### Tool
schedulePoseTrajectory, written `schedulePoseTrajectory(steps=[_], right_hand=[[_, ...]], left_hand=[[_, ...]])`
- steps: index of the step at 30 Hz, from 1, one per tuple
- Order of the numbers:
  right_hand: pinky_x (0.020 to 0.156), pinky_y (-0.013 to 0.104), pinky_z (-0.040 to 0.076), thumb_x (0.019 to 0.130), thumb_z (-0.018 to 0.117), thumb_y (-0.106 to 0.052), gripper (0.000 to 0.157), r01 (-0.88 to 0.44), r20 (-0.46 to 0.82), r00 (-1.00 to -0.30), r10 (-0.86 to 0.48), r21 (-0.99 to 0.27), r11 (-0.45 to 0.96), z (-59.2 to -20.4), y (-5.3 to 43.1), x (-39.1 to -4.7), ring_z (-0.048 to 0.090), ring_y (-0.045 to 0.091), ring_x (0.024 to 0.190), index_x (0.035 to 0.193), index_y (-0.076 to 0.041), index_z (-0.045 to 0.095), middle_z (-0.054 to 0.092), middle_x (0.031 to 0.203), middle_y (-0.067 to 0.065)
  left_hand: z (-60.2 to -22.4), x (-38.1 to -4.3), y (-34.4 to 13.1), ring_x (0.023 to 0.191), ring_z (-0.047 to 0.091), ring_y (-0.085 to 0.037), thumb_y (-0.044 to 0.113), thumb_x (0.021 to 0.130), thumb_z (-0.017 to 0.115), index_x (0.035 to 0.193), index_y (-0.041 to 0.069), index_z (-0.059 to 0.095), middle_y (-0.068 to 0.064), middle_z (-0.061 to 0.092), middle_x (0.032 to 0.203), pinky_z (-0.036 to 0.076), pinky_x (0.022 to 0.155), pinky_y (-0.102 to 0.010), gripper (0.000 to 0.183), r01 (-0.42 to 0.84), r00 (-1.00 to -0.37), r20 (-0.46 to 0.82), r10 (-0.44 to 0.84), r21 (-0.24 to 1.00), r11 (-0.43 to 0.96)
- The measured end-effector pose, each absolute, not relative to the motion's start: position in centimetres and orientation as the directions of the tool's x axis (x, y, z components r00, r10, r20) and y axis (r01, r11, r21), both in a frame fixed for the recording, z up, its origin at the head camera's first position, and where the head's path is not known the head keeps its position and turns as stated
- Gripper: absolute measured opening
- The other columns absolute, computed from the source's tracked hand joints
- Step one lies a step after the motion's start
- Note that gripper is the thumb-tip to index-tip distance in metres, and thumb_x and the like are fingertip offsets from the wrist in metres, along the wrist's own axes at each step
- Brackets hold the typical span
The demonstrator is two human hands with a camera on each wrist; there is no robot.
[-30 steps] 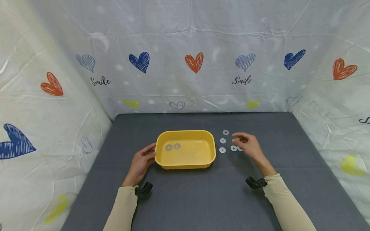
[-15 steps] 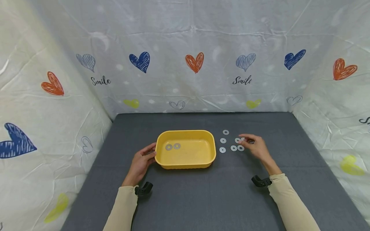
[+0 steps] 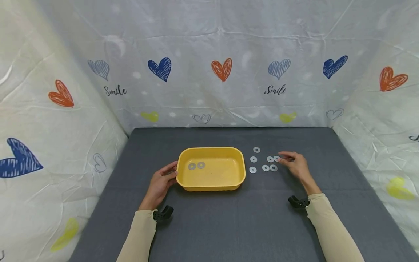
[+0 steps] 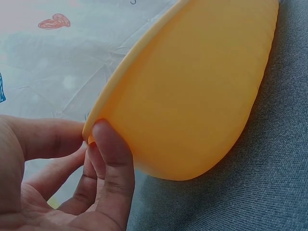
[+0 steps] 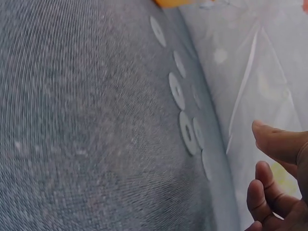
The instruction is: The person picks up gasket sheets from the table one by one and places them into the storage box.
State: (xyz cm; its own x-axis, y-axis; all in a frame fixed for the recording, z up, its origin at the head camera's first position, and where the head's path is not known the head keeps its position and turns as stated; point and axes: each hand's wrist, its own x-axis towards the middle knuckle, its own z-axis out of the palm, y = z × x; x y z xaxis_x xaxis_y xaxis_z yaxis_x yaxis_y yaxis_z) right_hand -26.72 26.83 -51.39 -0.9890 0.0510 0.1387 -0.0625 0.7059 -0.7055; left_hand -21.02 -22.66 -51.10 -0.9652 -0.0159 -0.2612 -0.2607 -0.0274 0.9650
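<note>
A yellow plastic tub (image 3: 226,174) stands on the dark grey cloth, with two flat grey washers (image 3: 201,165) lying inside. My left hand (image 4: 77,173) pinches the tub's rim at its left end, thumb on one side and index finger on the other. Right of the tub, several more flat washers (image 3: 253,159) lie loosely in rows. My right hand (image 3: 297,167) is at the right end of these, fingertips right by the outermost washer (image 3: 276,159). In the right wrist view its thumb and fingers are apart, with nothing held between them.
A dark grey cloth (image 3: 222,225) covers the table. Pale sheets (image 3: 242,47) printed with hearts hang behind it and at both sides. Each wrist wears a black band-mounted device (image 3: 163,213).
My right hand has moved to the right along the washers, uncovering the ones at the right end. My left hand and the tub have stayed in place.
</note>
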Motion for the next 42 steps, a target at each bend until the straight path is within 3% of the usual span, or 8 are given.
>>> schedulePoseTrajectory(steps=[10, 23, 30, 37, 42], right_hand=[[0.067, 0.029, 0.044, 0.089, 0.074, -0.022, 0.034, -0.019, 0.076, -0.996, 0.047, -0.7, 0.714, -52.2, 27.4, -28.2, 0.057, 0.02, 0.081, 0.118, -0.007, 0.072, 0.067, 0.102, 0.017], [0.067, 0.028, 0.042, 0.091, 0.071, -0.024, 0.035, 0.074, -0.049, -0.997, 0.055, -0.735, 0.674, -52.8, 27.7, -29.0, 0.053, 0.017, 0.076, 0.121, -0.007, 0.071, 0.067, 0.094, 0.013], [0.064, 0.028, 0.041, 0.091, 0.071, -0.021, 0.033, 0.062, -0.027, -0.998, 0.06, -0.707, 0.704, -53.0, 27.4, -29.1, 0.053, 0.015, 0.071, 0.12, -0.005, 0.071, 0.069, 0.09, 0.015], [0.059, 0.025, 0.04, 0.089, 0.073, -0.018, 0.03, 0.02, 0.015, -0.999, 0.045, -0.725, 0.688, -52.8, 26.9, -28.5, 0.053, 0.014, 0.065, 0.116, -0.004, 0.073, 0.067, 0.076, 0.008], [0.062, 0.026, 0.041, 0.088, 0.073, -0.016, 0.028, 0.03, 0.029, -0.997, 0.071, -0.709, 0.705, -53.0, 26.7, -28.5, 0.055, 0.017, 0.068, 0.114, -0.004, 0.074, 0.067, 0.08, 0.01]], left_hand=[[-51.2, -21.2, -22.9, 0.108, 0.06, -0.018, 0.011, 0.098, 0.058, 0.145, 0.015, 0.049, -0.01, 0.051, 0.132, 0.055, 0.083, -0.022, 0.048, -0.26, -0.965, -0.261, -0.011, 0.965, -0.041], [-51.4, -21.3, -22.9, 0.11, 0.059, -0.018, 0.012, 0.099, 0.057, 0.147, 0.015, 0.047, -0.013, 0.048, 0.139, 0.055, 0.085, -0.022, 0.049, -0.273, -0.962, -0.274, -0.01, 0.961, -0.041], [-51.4, -21.4, -22.9, 0.108, 0.06, -0.017, 0.012, 0.099, 0.057, 0.146, 0.014, 0.047, -0.013, 0.048, 0.135, 0.055, 0.084, -0.022, 0.048, -0.255, -0.967, -0.255, 0.0, 0.966, -0.044], [-51.3, -21.1, -23.0, 0.106, 0.061, -0.016, 0.012, 0.099, 0.058, 0.146, 0.013, 0.047, -0.01, 0.051, 0.128, 0.055, 0.083, -0.022, 0.048, -0.251, -0.968, -0.251, 0.009, 0.967, -0.046], [-51.4, -21.1, -23.0, 0.109, 0.06, -0.019, 0.012, 0.099, 0.057, 0.146, 0.013, 0.048, -0.013, 0.05, 0.132, 0.055, 0.084, -0.022, 0.047, -0.247, -0.969, -0.247, 0.011, 0.968, -0.047]])
